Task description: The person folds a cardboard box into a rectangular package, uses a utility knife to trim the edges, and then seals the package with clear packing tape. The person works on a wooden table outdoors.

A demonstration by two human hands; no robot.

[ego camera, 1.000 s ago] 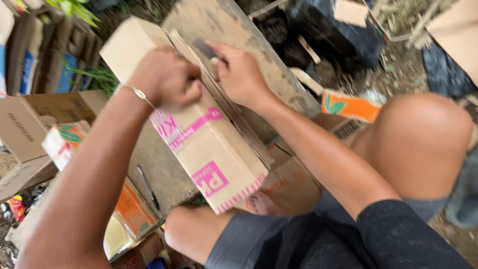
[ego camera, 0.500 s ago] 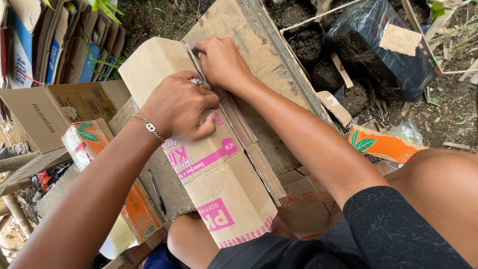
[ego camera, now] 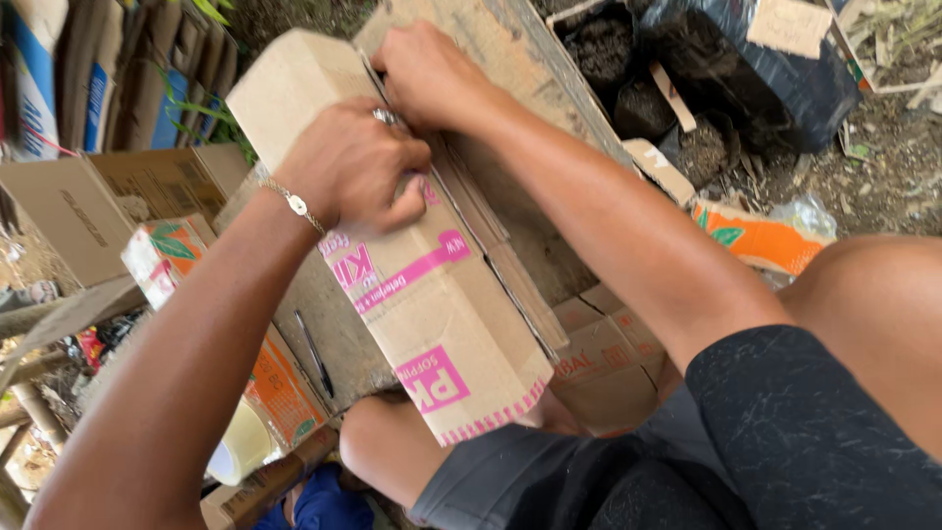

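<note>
A brown cardboard box (ego camera: 442, 324) with pink printing lies across my lap, its long side running from upper left to lower right. My left hand (ego camera: 353, 172), with a bracelet at the wrist and a ring on one finger, presses closed on the box's upper face near its far end. My right hand (ego camera: 427, 74) grips the far edge of the same box, where it meets a stack of flattened cardboard sheets (ego camera: 520, 196) lying alongside. What the right fingers pinch is hidden by the hand.
Folded cartons (ego camera: 69, 211) and an orange-and-green printed box (ego camera: 162, 255) sit at left. A pen-like dark stick (ego camera: 316, 353) lies on cardboard below. Black plastic bags (ego camera: 746, 79) with soil are at the upper right, on bare ground with an orange wrapper (ego camera: 760, 236).
The view has shifted and come closer. My left hand slid down the box's face and my right hand stayed at the far edge. The box kept its place.
</note>
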